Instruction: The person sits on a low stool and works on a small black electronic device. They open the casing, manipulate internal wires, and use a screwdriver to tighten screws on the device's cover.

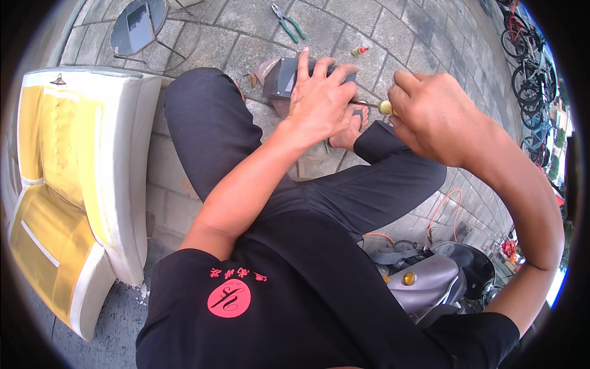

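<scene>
A dark grey box [281,79] with a flat top and small screws near its edge sits on the paving before my knees. Over it lies my left hand [322,95], fingers spread and gripping its far side. My right hand [433,117] is closed around the pale yellow handle of a screwdriver [385,107]. The thin shaft points left to the box's right side, just by my left hand; its tip is hidden. Clear plastic [265,71] shows at the box's left.
Green-handled pliers [289,24] and a small red-capped bottle [359,51] lie beyond the box. At far left is a small round table [123,37] with a flat dark device on it. A yellow-and-white padded seat [120,166] stands left, a scooter [424,280] right, bicycles [528,86] farther off.
</scene>
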{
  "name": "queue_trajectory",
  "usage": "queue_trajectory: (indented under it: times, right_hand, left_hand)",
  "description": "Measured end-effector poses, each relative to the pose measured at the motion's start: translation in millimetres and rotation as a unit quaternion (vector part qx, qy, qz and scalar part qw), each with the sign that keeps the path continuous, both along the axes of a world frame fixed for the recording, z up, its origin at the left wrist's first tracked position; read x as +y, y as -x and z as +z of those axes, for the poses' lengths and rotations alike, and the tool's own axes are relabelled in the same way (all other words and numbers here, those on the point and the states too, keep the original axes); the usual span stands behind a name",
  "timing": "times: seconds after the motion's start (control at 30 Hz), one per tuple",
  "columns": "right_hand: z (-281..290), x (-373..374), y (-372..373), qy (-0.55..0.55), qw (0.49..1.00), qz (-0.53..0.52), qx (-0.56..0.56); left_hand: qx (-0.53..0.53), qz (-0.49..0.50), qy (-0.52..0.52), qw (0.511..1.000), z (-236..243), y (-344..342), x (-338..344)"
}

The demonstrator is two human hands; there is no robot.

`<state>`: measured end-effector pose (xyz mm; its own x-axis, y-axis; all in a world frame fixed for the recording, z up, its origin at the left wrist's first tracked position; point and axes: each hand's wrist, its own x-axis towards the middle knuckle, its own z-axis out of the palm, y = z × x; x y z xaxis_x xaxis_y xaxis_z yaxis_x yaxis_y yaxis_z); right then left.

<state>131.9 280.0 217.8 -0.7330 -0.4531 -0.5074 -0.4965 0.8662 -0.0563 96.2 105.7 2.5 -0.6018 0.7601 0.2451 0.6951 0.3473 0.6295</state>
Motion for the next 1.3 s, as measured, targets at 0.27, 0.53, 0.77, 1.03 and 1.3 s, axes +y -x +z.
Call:
queue_trajectory:
  times: [0.27, 0.53, 0.77, 1.03, 1.3]
  right_hand:
    - [0, -4, -4, -0.010, 0.996, -0.085, 0.007]
    - [20, -13, 5, 0.001, 0.994, -0.058, 0.094]
    - [41, -46, 13, 0.145, 0.963, -0.180, 0.136]
    - [2, -64, 10, 0.179, 0.964, -0.177, 0.087]
    - [-8, -63, 10, 0.171, 0.964, -0.180, 0.093]
  left_hand:
    - [0.011, 0.013, -0.023, 1.000, -4, -1, -1]
    - [0.022, -0.016, -0.066, 0.997, -7, 5, -4]
    - [-0.288, 0.284, -0.168, 0.899, -2, -6, -88]
    - [-0.487, 0.271, -0.266, 0.787, -35, -22, -83]
    - [-0.493, 0.290, -0.262, 0.777, -58, -16, -73]
